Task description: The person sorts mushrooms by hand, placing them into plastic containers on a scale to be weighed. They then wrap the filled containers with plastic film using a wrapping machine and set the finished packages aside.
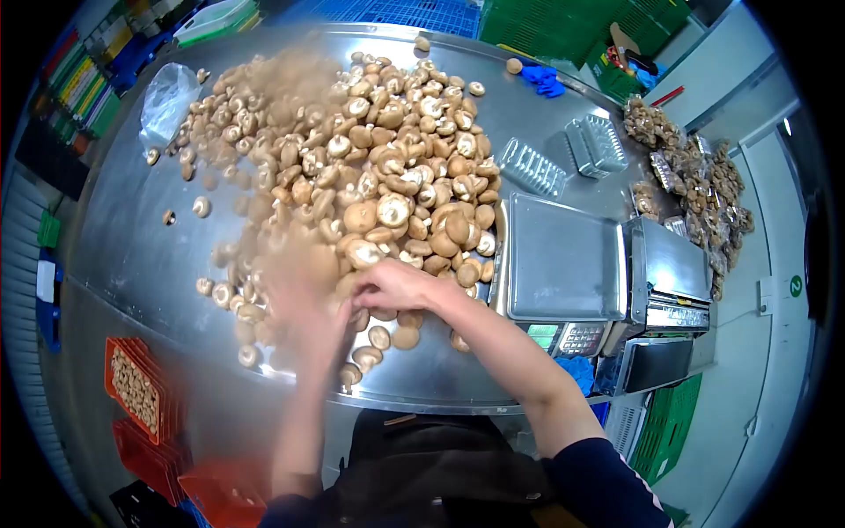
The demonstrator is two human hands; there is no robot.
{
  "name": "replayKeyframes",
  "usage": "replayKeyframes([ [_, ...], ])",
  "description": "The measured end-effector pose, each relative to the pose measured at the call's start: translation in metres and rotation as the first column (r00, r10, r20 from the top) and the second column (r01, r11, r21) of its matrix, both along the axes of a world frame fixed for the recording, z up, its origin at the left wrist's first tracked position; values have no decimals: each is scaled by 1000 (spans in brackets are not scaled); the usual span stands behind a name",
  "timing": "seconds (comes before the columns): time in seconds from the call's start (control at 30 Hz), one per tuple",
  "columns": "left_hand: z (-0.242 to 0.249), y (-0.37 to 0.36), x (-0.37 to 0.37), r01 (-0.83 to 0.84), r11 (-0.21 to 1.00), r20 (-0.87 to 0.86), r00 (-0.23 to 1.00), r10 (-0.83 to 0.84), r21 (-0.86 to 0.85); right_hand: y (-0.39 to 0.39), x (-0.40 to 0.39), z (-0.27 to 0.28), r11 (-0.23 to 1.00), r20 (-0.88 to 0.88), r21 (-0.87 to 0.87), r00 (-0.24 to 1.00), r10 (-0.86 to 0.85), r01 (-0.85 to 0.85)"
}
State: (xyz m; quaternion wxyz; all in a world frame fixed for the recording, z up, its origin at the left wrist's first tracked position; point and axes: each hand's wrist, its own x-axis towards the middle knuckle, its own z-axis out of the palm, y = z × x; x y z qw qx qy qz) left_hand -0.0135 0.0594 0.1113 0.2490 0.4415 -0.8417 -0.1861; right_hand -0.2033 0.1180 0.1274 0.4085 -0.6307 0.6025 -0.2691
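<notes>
A large heap of shiitake mushrooms (392, 158) with brown caps and pale stems spreads over the steel table (119, 238). My left hand (308, 308) is smeared by motion at the heap's near edge, and its fingers do not show clearly. Just right of it, my right hand (396, 286) reaches into the near side of the heap. Its fingers are curled and closed around a brown mushroom cap (346, 286), mostly hidden by the fingers and the blur. Several loose mushrooms (367, 357) lie below both hands, near the table's front edge.
A scale (568, 255) with a flat steel pan stands right of the heap, beside a wrapping machine (673, 264). Clear plastic trays (532, 167) lie behind it. Packed mushrooms (704, 202) pile up far right. A plastic bag (169, 104) sits far left; red crates (145, 396) stand below.
</notes>
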Motion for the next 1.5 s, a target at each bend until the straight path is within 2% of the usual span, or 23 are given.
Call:
replayKeyframes([
  [0.03,-6,1,0,-26,999,-35,999,25,-48,-5,-3,4,999,-55,-20,997,-52,51],
  [0.1,-10,7,3,43,997,-21,999,-45,-71,-3,-3,28,937,205,245,931,-302,250],
  [0.17,-13,16,4,141,990,39,989,-140,-18,10,-13,41,925,226,130,898,-379,357],
  [0.2,-10,18,0,149,989,157,976,-151,23,19,-25,40,918,37,-92,923,-383,385],
  [0.23,-7,21,-3,132,990,234,962,-139,45,28,-41,38,900,52,-108,906,-419,422],
  [0.3,-3,16,-6,132,991,221,966,-137,36,49,-87,43,784,-151,-344,794,-589,516],
  [0.37,-5,17,-3,149,989,169,975,-144,-18,68,-152,38,653,-82,-414,688,-721,635],
  [0.4,4,20,-6,121,992,146,981,-126,45,80,-193,30,649,-228,-503,637,-737,571],
  [0.43,8,22,-7,110,992,155,981,-117,56,93,-230,23,671,-380,-511,559,-737,537],
  [0.5,10,28,-11,71,996,147,986,-79,62,116,-301,-11,688,-504,-482,471,-724,542],
  [0.53,6,30,-12,49,998,143,988,-54,36,122,-325,-16,752,-623,-349,461,-632,559],
  [0.63,2,41,-20,-36,999,184,982,36,-4,126,-357,-34,814,-752,-8,533,-388,580],
  [0.73,-10,52,-20,-64,996,142,987,71,-56,125,-382,-76,811,-783,-92,462,-417,578],
  [0.77,-12,55,-20,-71,997,114,991,75,-41,128,-382,-82,818,-768,-110,474,-431,565],
  [0.83,-17,58,-21,-66,998,43,997,66,-8,129,-387,-75,818,-744,-156,478,-466,554],
  [0.87,-11,55,-21,-71,997,124,989,76,-43,128,-387,-69,800,-735,-135,482,-477,585],
  [0.97,-16,54,-20,-151,988,6,989,150,30,121,-388,-59,774,-700,-112,504,-507,624],
  [1.17,-6,62,-25,-210,977,-204,955,215,46,119,-375,-45,734,-754,-135,411,-512,666],
  [1.23,7,72,-28,-208,970,-205,951,229,123,120,-377,-48,741,-756,-150,408,-513,654],
  [1.33,5,82,-21,-127,991,-274,953,133,40,118,-373,-44,743,-770,-126,408,-491,657],
  [1.5,25,106,-10,-160,984,-220,960,172,71,123,-367,-36,779,-776,-177,402,-486,601],
])
